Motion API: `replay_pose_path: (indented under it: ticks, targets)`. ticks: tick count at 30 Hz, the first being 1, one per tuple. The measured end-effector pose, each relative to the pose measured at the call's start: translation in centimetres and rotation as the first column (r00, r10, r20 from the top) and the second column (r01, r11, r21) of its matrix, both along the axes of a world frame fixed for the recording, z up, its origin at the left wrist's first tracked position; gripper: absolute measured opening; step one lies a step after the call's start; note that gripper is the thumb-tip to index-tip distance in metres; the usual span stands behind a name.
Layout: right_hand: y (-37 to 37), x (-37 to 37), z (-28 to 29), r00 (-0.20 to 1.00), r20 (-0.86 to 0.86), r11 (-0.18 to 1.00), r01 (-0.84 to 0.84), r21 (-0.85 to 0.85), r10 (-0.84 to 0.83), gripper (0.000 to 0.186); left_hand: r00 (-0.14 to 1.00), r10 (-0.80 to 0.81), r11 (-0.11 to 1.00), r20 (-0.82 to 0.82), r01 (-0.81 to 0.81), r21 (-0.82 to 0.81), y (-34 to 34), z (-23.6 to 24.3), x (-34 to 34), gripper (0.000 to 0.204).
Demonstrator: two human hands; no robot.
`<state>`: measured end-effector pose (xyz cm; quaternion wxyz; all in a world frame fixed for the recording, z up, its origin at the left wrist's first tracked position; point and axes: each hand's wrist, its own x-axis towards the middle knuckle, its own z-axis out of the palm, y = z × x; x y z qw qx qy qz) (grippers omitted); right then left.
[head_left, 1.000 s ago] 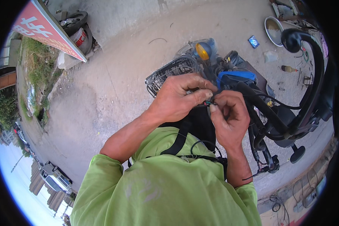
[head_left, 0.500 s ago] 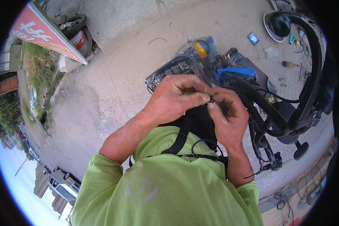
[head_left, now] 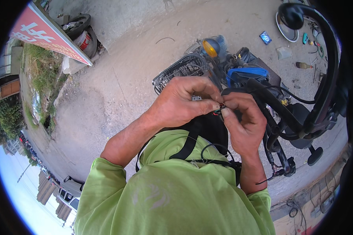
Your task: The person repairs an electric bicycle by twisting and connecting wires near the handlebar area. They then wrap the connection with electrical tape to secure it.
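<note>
1. Red signboard [head_left: 47,39] at far left, and by its edge a red-and-white bucket [head_left: 83,40] against a dark tyre [head_left: 93,44]; what the bucket holds is too small to make out.

2. Now the black wire basket [head_left: 179,70], beyond the left hand [head_left: 180,102]: its mesh hides any contents from here.

3. Left hand in close, thumb and forefinger narrowed to a pinch on the small coloured wires [head_left: 217,112], which sit right between the two hands, in front of the body.

4. And there's the change! Half a second ago that spot was all dark; now red and green show under the left fingertips, and the right hand [head_left: 245,117] has eased slightly outward. That suggests the piece is being turned or worked along, the join still in hand.

5. Right hand: thumb and forefinger pressed together on the wires' other side, remaining fingers curled.

6. Further right, a blue box [head_left: 265,37], apparently closed, then a clear plastic bag [head_left: 284,53], contents unclear.

7. Beside them, a pale metal basin [head_left: 288,34], partly behind the black bar [head_left: 333,70]; its contents, if any, I can't tell.
</note>
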<state>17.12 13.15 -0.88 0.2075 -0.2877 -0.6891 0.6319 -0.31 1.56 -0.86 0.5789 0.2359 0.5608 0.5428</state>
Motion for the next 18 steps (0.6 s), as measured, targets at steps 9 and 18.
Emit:
replay_pose_path:
  ticks: [9, 18]
  targets:
    - [0.6, 0.3, 0.4, 0.999, 0.019, 0.998, -0.043, -0.051, 0.044, 0.017, 0.986, -0.045, 0.999, -0.162, 0.042, -0.021, 0.6, 1.2, -0.1, 0.021]
    - [0.8, 0.5, 0.5, 0.996, 0.071, 0.989, -0.048, -0.139, 0.058, 0.018, 0.939, -0.106, 0.990, -0.326, 0.131, 0.058, 0.6, 1.3, -0.5, 0.019]
